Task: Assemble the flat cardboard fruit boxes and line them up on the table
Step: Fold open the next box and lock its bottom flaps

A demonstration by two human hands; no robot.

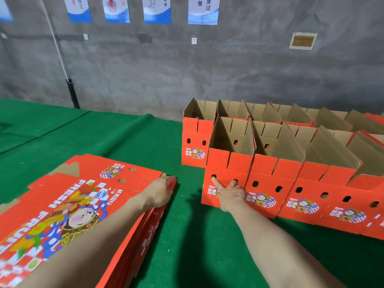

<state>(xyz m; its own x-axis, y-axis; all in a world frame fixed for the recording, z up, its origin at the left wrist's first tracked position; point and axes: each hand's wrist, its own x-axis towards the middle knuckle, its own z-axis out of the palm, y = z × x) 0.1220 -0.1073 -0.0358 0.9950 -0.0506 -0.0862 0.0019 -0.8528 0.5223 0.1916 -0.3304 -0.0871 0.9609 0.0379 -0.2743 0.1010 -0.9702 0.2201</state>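
The set-up box at the left end of the near row stands upright on the counter, open at the top, its red front facing me. My right grip is against that front: the index finger is straight with its tip in the left hole, a second finger reaches the right hole, and the grip is spread and holds nothing. To the right of this box the near row of boxes runs on, side touching side, and a far row stands just behind it, reaching a little further left.

Well apart to the left, across a strip of green cover, lies the stack of flat boxes, printed side up. My left grip rests palm down on the stack's far right corner, forearm lying along the top sheet. The fingers bend over the edge but are blurred, so I cannot tell whether they pinch the sheet or only rest on it.

Behind the counter is a grey wall with blue and white posters along the top and a thin pipe running down at the left
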